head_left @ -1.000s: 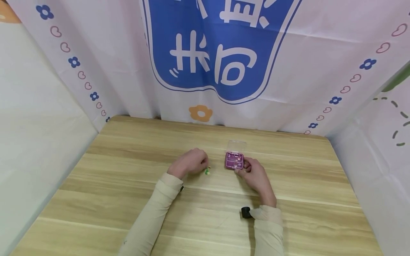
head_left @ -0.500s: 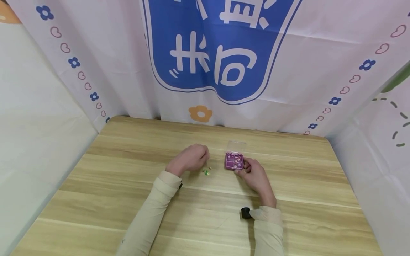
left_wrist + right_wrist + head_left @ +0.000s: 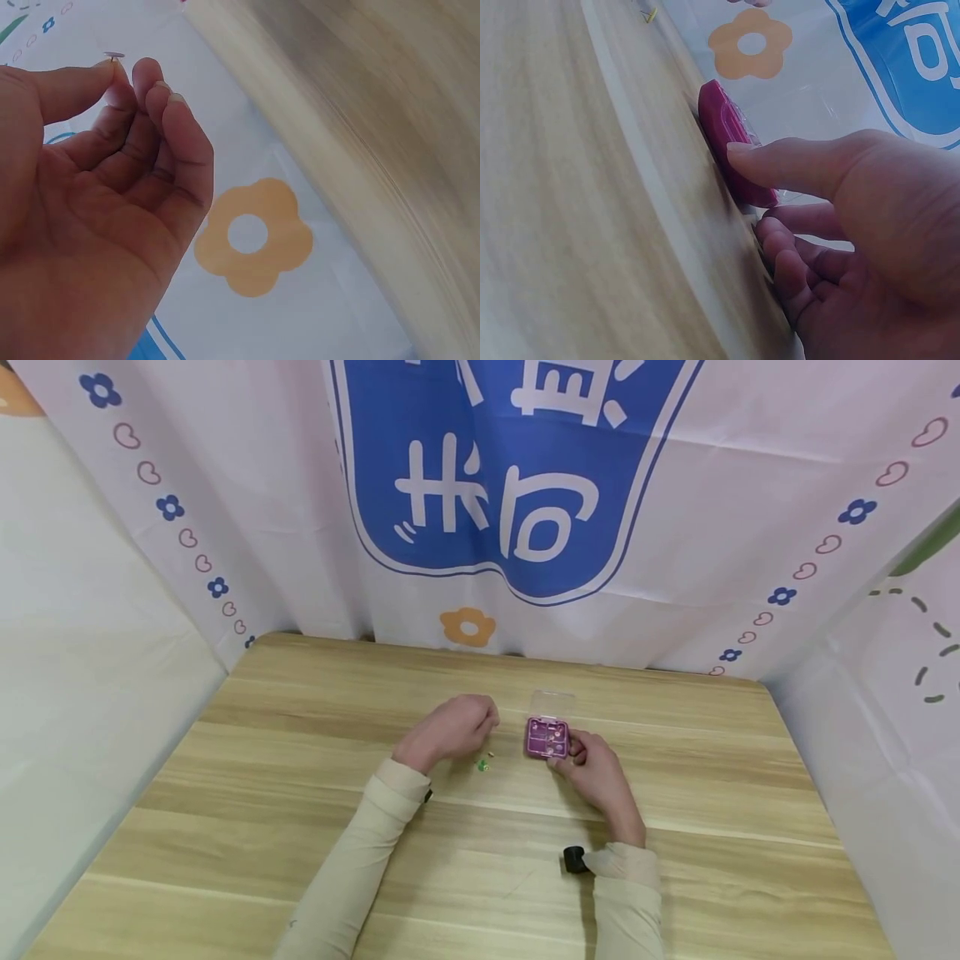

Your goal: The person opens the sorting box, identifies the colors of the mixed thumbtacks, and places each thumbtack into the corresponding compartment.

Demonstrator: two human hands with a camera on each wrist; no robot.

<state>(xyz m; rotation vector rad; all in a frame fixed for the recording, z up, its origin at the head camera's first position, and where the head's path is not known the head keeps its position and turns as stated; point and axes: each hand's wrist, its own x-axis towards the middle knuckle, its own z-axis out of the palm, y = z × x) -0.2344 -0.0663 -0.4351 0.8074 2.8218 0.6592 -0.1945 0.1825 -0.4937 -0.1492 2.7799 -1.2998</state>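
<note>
Between thumb and fingertip, my left hand (image 3: pixel 453 727) pinches a small flat-headed stud (image 3: pixel 113 56) with a thin pin, pale on its head. In the head view this hand is left of a purple compartment box (image 3: pixel 547 738), over the table. My right hand (image 3: pixel 598 772) grips that box at its near right corner, the thumb on its near side in the right wrist view. The box's clear lid (image 3: pixel 553 704) stands open at the back, and several tiny pieces lie in the compartments. Small green pieces (image 3: pixel 482 765) lie on the table just below my left hand.
The wood-grain table (image 3: pixel 300 827) runs back to a white printed cloth (image 3: pixel 315 552) hanging behind it. White cloth walls (image 3: pixel 90 627) rise at both sides. A black wrist camera (image 3: pixel 574 859) sits at my right sleeve.
My left hand has drawn up and away from the small green pieces, then shifted slightly right towards the box. My right hand keeps its hold on the box.
</note>
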